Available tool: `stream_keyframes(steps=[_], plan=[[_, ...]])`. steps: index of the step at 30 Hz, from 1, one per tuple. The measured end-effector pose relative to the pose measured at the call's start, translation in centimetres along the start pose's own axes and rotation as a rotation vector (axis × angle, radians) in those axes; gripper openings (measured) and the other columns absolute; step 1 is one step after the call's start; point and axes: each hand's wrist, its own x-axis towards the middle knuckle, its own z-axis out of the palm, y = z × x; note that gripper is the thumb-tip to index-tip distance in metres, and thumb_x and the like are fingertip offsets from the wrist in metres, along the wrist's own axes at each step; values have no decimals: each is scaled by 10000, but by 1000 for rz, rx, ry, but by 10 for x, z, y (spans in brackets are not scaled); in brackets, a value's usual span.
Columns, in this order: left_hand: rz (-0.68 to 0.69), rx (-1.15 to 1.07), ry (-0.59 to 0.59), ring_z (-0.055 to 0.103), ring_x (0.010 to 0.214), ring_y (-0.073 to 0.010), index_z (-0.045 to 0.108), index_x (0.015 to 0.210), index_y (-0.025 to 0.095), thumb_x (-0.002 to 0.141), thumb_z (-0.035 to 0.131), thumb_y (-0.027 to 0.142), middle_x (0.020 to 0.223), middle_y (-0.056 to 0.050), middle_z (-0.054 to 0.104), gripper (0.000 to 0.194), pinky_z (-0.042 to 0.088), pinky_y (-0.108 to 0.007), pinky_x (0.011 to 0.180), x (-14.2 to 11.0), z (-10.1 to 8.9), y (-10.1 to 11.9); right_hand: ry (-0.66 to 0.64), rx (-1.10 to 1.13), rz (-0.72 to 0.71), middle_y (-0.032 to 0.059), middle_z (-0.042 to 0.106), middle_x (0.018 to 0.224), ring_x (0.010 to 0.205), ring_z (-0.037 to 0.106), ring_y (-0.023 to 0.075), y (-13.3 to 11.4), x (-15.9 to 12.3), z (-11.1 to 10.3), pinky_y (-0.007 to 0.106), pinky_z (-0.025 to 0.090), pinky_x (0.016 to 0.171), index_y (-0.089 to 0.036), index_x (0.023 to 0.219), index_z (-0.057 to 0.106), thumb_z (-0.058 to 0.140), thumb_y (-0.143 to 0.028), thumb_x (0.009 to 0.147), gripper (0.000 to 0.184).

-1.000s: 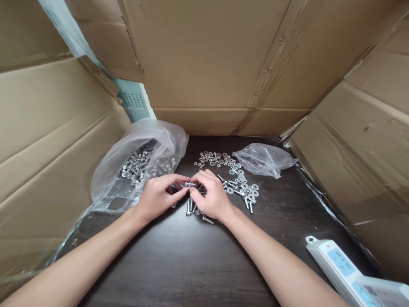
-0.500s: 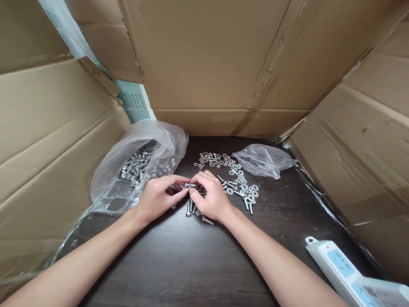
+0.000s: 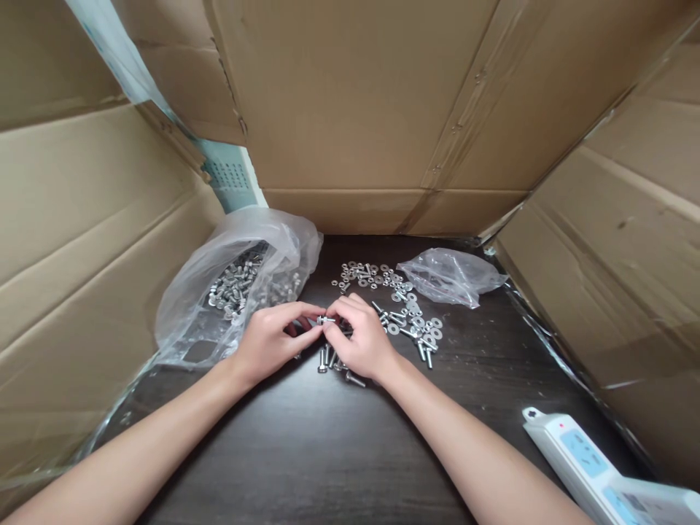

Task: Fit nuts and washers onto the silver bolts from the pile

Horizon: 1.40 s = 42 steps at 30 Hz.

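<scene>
A small silver bolt [image 3: 327, 320] lies sideways between my fingertips at the middle of the dark table. My left hand [image 3: 273, 335] pinches its left end with thumb and forefinger. From the other side, my right hand [image 3: 358, 332] closes thumb and forefinger on it; whether a nut or washer is in that pinch is too small to tell. Several loose bolts [image 3: 355, 379] lie just below and partly behind my right hand. Beyond it, to the right, are mixed bolts and flat washers [image 3: 418, 321]. Nuts and washers [image 3: 364, 273] are scattered farther back.
On the left, an open clear plastic bag [image 3: 191, 292] holds many small metal fasteners [image 3: 235, 284]. A crumpled clear bag [image 3: 453, 275] lies at the back right. A white power strip [image 3: 580, 452] sits at the lower right. Cardboard walls [image 3: 350, 95] enclose the table [image 3: 284, 452].
Both hands stay in almost the same place. My right fingertips have shifted slightly at the bolt, covering it a little differently.
</scene>
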Motion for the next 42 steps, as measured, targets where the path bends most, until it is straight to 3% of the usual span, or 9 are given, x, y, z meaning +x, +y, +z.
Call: stream_keyframes(steps=[15,24,30,42], plan=[[56,-14,-1,704,638,-92,749,1036,176,901,728,183,842,8,786,138,559,-144,587,0,2,0,-7,-22,-14,1,504,684,714,464,180,4,2,3,321,357,683,-230,690,391,462,-222,941,261],[71,14,26,701,653,-102,747,997,161,910,728,210,840,-10,779,101,559,-166,600,-1,1,1,-51,-36,-21,-14,450,639,666,422,172,5,2,4,342,339,715,-229,668,357,381,-289,1051,388],[47,5,22,706,652,-98,756,1029,161,907,745,224,874,-13,784,137,568,-162,597,0,0,-1,5,2,23,26,594,825,807,515,197,-1,0,-2,359,378,780,-219,805,519,410,-247,1022,244],[7,-11,3,710,669,-106,759,1025,170,913,736,244,861,-10,783,136,569,-166,588,0,0,-2,-14,39,24,38,607,849,838,534,215,1,0,-1,371,405,782,-217,847,556,446,-194,937,144]])
